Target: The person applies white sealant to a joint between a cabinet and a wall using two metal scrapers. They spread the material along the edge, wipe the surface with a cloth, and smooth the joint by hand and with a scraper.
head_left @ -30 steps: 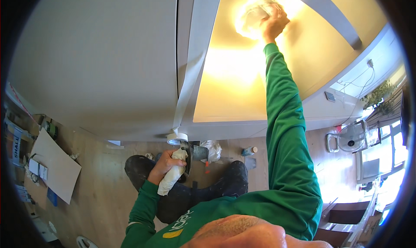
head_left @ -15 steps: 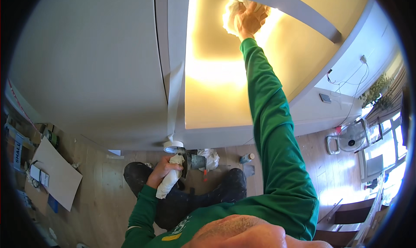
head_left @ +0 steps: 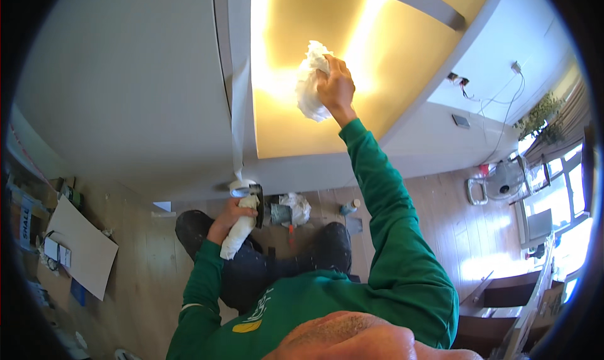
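Note:
My right hand is closed on a crumpled white cloth inside the lit niche. Its fingers bunch the cloth near the glowing back panel; whether it touches is hard to tell. Low by my knee, my left hand wraps round a rolled white cloth. A dark tool-like piece shows beside that cloth; I cannot make out its kind or whether it is held too. Just above the left hand a roll of masking tape hangs from its strip along the panel edge.
On the floor between my knees and the cabinet are a grey container, a crumpled white bundle and a small bottle. A pale board lies at left. A fan stands at right.
My right hand has drawn back toward me with its cloth, lower in the niche, and the elbow has bent. The view has shifted slightly. My left hand keeps its hold.

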Action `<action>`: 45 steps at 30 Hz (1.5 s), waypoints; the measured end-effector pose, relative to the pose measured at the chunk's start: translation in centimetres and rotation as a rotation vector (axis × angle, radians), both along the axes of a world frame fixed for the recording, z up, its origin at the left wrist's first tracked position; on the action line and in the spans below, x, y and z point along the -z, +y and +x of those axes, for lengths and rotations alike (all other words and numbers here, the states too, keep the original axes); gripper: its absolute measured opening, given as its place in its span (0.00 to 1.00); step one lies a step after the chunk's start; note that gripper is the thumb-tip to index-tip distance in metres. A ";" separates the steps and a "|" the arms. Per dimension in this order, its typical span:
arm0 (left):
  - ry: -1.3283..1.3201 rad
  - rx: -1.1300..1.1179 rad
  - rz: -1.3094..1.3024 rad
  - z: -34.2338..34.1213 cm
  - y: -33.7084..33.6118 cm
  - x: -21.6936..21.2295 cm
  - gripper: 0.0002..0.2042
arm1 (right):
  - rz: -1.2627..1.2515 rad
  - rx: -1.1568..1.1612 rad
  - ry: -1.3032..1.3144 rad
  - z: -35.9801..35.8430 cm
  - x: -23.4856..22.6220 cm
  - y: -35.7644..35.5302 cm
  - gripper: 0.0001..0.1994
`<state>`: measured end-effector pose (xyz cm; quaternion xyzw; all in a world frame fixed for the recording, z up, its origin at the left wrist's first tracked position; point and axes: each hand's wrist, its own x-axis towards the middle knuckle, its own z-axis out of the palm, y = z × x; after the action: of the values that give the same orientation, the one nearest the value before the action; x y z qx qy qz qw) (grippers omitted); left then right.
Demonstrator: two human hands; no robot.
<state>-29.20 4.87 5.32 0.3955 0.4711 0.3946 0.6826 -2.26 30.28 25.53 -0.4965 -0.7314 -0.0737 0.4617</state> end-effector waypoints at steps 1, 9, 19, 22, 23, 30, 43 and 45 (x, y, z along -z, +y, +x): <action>-0.018 -0.010 -0.004 0.2 0.0 -0.3 0.15 | -0.119 0.079 -0.035 -0.1 0.9 0.4 0.19; -0.066 -0.029 0.067 1.2 -0.8 -0.8 0.12 | -0.529 0.104 -0.175 2.3 8.8 2.9 0.28; -0.080 -0.023 0.020 0.5 -0.9 -1.6 0.14 | -0.536 -0.112 -0.421 -1.9 8.9 -5.5 0.26; -0.078 0.004 0.045 1.6 -0.5 -1.6 0.12 | -0.495 -0.178 -0.318 -0.6 9.8 -2.0 0.24; -0.075 0.015 0.052 1.9 -0.5 -1.7 0.12 | -0.521 -0.191 -0.320 -0.5 9.4 -1.2 0.24; -0.105 -0.106 0.029 1.0 -1.7 -1.8 0.11 | -0.404 -0.406 0.227 2.5 5.1 -11.4 0.10; -0.010 0.017 -0.049 3.8 -2.6 -3.5 0.15 | -0.330 0.035 0.549 19.3 5.2 -10.4 0.16; -0.006 0.017 -0.045 4.2 -2.5 -3.5 0.16 | -0.362 0.046 0.553 19.2 6.8 -10.1 0.17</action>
<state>-24.95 2.36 8.80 0.3829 0.4744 0.3795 0.6960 16.93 20.20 18.74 -0.5879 -0.5683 0.1845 0.5453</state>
